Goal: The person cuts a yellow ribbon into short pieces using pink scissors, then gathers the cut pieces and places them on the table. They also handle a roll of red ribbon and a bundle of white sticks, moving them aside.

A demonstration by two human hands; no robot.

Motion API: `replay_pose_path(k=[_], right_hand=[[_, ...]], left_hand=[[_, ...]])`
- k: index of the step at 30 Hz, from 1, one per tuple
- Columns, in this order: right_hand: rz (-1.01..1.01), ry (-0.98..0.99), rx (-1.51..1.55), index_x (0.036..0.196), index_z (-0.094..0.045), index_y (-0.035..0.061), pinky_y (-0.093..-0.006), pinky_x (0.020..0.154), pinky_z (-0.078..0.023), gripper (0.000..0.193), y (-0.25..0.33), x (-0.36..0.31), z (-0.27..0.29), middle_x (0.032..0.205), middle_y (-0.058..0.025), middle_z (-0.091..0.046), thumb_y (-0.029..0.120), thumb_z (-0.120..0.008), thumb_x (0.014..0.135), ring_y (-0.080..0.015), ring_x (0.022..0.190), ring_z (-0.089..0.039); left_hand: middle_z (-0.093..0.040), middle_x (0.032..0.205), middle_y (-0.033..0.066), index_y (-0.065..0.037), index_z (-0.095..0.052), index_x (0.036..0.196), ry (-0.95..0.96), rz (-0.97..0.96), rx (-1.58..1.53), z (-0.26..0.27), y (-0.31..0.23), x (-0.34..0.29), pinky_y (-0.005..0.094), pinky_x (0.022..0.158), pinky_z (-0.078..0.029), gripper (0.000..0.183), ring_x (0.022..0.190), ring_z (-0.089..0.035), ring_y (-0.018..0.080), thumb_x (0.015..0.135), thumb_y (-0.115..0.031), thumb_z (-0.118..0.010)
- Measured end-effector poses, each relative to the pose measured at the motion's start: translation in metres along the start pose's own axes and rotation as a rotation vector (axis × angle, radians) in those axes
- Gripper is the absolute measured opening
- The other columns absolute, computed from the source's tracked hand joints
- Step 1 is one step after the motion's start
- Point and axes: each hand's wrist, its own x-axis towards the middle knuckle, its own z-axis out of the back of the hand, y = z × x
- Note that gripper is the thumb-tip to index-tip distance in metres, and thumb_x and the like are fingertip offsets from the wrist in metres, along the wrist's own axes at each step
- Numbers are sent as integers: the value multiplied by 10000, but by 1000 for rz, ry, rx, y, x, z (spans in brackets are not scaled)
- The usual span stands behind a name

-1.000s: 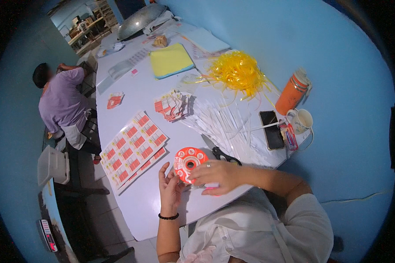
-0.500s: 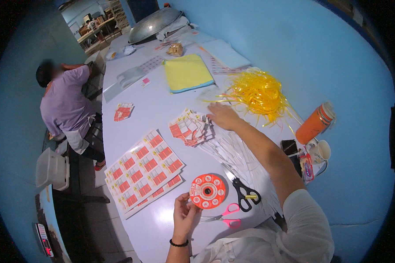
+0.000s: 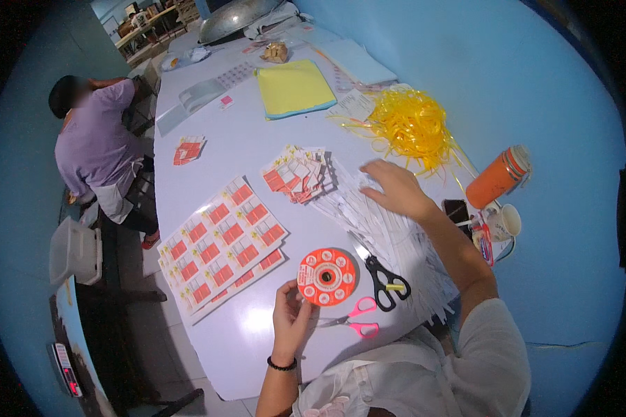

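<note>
My left hand (image 3: pixel 290 316) pinches the lower left edge of a flat round orange-red spool (image 3: pixel 327 295) with a dark centre hole. My right hand (image 3: pixel 398 189) hovers over a spread of white paper strips (image 3: pixel 389 240), thumb apart from the stretched fingers and nothing visible in it. Left of those strips lies a heap of small cut red-and-white cards (image 3: pixel 299 175). Black-handled scissors (image 3: pixel 381 281) rest on the strips' near end. Close to the spool are small pink-handled scissors (image 3: pixel 362 318). Printed sheets of red-and-white cards (image 3: pixel 222 243) lie left of the spool.
A tangle of yellow ribbon (image 3: pixel 414 132) lies by the blue wall. Nearby stand an orange bottle (image 3: pixel 492 182) and a white cup (image 3: pixel 506 222). Farther off are a yellow folded cloth (image 3: pixel 295 89) and a few cut cards (image 3: pixel 188 149). A person (image 3: pixel 101 142) in purple sits left of the table.
My right hand has drawn back rightward from the card heap and the paper beside the ribbon. The left hand keeps its hold on the spool. The whole view has shifted slightly.
</note>
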Motion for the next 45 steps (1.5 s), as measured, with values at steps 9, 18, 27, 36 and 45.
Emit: replay_pose_path(k=[9,18,27,36,45], right_hand=[[-284,-98,-143,1355,-418,-52,-477,920,-452,1027,43,-148,1,1154,-298,-540,605,-776,651,-432,1093,-546],[-215,66,-174,1432,-351,-22,-558,976,-377,1025,94,-142,-30,1294,-336,-445,640,-688,726,-485,1205,-445],[-485,-57,-243,1435,-356,40,-515,989,-412,817,33,-161,16,1328,-250,-473,419,-703,799,-407,1209,-487],[-716,-65,-226,1429,-377,84,-527,1041,-381,725,-2,-228,26,1363,-249,-436,240,-697,798,-461,1270,-418],[-516,-204,-172,1299,-508,34,-459,1036,-406,512,-43,-232,22,1313,-241,-486,169,-655,828,-401,1223,-484]], left_hand=[[-606,1120,119,28,-452,1267,26,-40,194,0,2,-1,282,855,-504,397,997,-604,154,916,-66,-613],[-597,1138,103,18,-478,1262,22,-85,229,4,9,-2,292,866,-491,437,1015,-587,165,880,-84,-663],[-568,1144,88,15,-482,1266,28,-92,268,8,17,1,285,824,-498,474,985,-574,159,858,-96,-698],[-592,1093,92,36,-473,1258,49,-162,282,7,17,1,277,796,-510,452,965,-583,139,875,-83,-683],[-611,1065,94,30,-462,1266,65,-139,266,7,16,1,257,726,-513,436,890,-604,130,893,-76,-663]])
